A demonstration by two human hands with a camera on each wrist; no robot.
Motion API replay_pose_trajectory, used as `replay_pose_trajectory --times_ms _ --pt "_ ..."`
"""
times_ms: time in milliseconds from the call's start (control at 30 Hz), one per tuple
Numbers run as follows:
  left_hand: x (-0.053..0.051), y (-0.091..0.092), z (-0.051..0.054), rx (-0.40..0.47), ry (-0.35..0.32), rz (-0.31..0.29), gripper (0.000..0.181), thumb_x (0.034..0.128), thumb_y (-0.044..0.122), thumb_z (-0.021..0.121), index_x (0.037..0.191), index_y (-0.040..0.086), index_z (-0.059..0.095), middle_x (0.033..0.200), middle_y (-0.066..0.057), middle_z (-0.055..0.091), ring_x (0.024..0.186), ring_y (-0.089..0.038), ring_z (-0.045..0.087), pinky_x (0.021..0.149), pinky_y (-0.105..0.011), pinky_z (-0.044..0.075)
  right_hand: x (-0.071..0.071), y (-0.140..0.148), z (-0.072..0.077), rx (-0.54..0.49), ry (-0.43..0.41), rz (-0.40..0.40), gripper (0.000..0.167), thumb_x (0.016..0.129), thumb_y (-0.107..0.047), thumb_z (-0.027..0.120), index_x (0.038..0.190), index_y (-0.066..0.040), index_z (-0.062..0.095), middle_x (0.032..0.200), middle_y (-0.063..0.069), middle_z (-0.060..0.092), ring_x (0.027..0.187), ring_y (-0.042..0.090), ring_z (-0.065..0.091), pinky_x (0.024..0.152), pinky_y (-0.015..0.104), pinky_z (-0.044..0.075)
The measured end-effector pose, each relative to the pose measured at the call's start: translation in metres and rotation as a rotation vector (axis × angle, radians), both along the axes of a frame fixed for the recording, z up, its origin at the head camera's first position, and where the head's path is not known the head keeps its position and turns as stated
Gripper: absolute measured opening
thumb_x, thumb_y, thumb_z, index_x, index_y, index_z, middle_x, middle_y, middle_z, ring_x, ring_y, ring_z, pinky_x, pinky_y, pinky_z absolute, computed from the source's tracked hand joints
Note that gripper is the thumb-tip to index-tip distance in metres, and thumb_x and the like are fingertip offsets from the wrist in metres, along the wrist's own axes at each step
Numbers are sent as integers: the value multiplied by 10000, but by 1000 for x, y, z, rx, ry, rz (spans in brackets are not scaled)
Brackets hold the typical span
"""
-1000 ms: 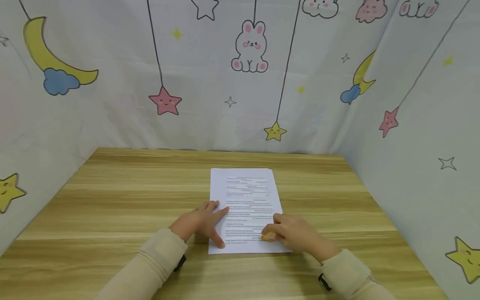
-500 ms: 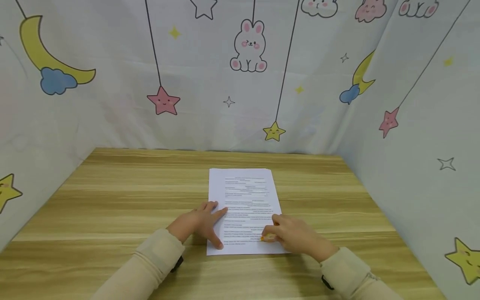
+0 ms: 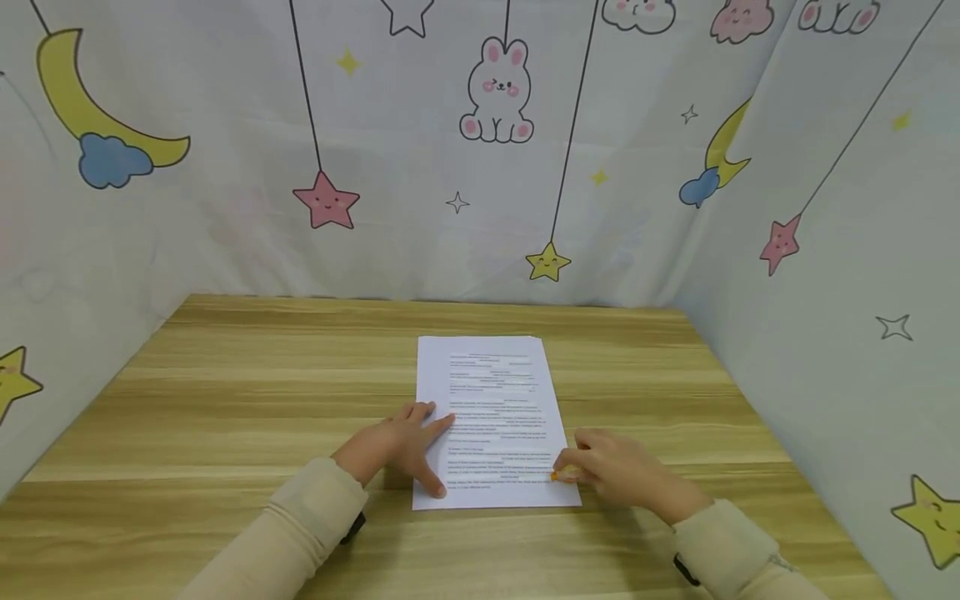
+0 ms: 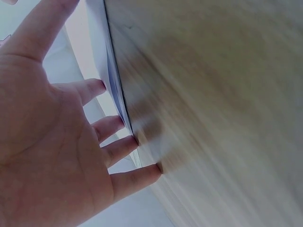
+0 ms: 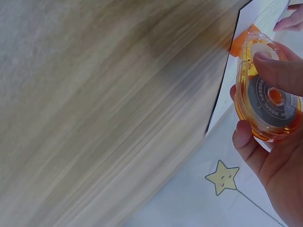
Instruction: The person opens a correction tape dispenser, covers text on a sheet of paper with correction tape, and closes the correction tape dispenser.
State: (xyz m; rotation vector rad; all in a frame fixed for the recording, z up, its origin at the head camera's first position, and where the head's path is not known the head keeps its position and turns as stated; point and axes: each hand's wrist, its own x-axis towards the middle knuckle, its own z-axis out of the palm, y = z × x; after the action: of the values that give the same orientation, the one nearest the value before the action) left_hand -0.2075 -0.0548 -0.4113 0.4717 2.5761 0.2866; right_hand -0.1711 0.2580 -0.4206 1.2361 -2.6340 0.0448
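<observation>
A small stack of printed paper (image 3: 487, 392) lies on the table, with several white blank strips among its lines of text. My left hand (image 3: 401, 446) rests on the stack's left edge, fingers spread; in the left wrist view the fingertips (image 4: 130, 182) touch along that edge. My right hand (image 3: 622, 471) grips an orange, see-through correction tape dispenser (image 5: 270, 99) between thumb and fingers. The dispenser's orange tip (image 5: 244, 40) is at the paper's lower right edge, near the ends of the text lines. Whether the tip touches the sheet cannot be made out.
The wood-grain table (image 3: 262, 375) spreads out around the paper. White cloth (image 3: 420, 250) printed with stars, moons and a rabbit hangs at its back and both sides.
My right hand has moved right with the correction tape dispenser, from over the text to the paper's right edge. My left hand has stayed in place on the stack.
</observation>
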Motion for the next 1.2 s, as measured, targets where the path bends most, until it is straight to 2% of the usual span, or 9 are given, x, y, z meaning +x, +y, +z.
replay_pose_trajectory --times_ms 67,133,233,300,400,533,633,1000,1200 --pt "1 0 1 1 2 -2 1024 639 526 774 1465 234 244 1532 -115 120 1394 -347 130 1037 -599 262 -1 3 -1 -23 -22 1 197 766 -166 726 910 -283 660 672 -102 343 580 3 249 497 125 220" --pt "2 -1 2 6 3 -3 1021 640 522 775 1464 228 249 1530 -118 124 1393 -347 131 1033 -602 265 -2 7 -2 -57 -83 -21 231 777 -125 708 942 -278 658 691 -107 383 586 -7 275 503 125 250" --pt "3 0 2 14 6 -9 1018 643 514 777 1463 219 252 1528 -122 126 1392 -346 132 1028 -604 269 -1 13 1 -122 -213 -104 274 801 -99 676 1009 -276 644 747 -116 436 607 -19 330 522 139 310" --pt "2 0 2 13 7 -9 1021 642 516 777 1464 219 251 1528 -120 122 1393 -343 129 1028 -598 274 -1 14 4 -151 -267 -155 283 822 -107 659 1047 -277 633 776 -123 442 612 -24 345 526 150 329" --pt "1 0 0 0 8 -4 1033 635 525 778 1467 230 241 1532 -108 112 1397 -327 121 1029 -580 286 -1 6 6 -152 -231 -160 278 817 -134 672 1051 -280 636 762 -119 439 596 -19 335 517 144 316" --pt "-1 0 0 -9 12 4 1044 622 538 780 1466 249 238 1535 -93 112 1401 -310 119 1027 -560 304 -1 -17 5 -113 -105 -81 286 784 -118 696 1025 -265 649 740 -96 456 580 -9 313 504 121 274" --pt "0 0 1 -8 9 10 1050 613 544 783 1465 261 239 1538 -88 113 1404 -310 120 1025 -564 305 0 -34 3 -84 -64 -34 281 786 -113 693 1023 -259 656 724 -92 452 562 -10 300 485 109 251" --pt "-1 -1 0 -23 14 14 1059 604 563 778 1465 267 237 1540 -89 111 1406 -317 116 1032 -577 293 4 -87 4 -11 -97 18 297 788 -131 678 1038 -289 655 728 -88 456 581 3 341 480 118 292" --pt "-1 -1 -1 -28 15 18 1041 606 570 774 1459 280 251 1532 -66 132 1396 -317 145 1024 -569 304 4 -101 4 26 -73 34 285 773 -131 681 1010 -290 671 728 -87 471 580 16 361 481 130 301"
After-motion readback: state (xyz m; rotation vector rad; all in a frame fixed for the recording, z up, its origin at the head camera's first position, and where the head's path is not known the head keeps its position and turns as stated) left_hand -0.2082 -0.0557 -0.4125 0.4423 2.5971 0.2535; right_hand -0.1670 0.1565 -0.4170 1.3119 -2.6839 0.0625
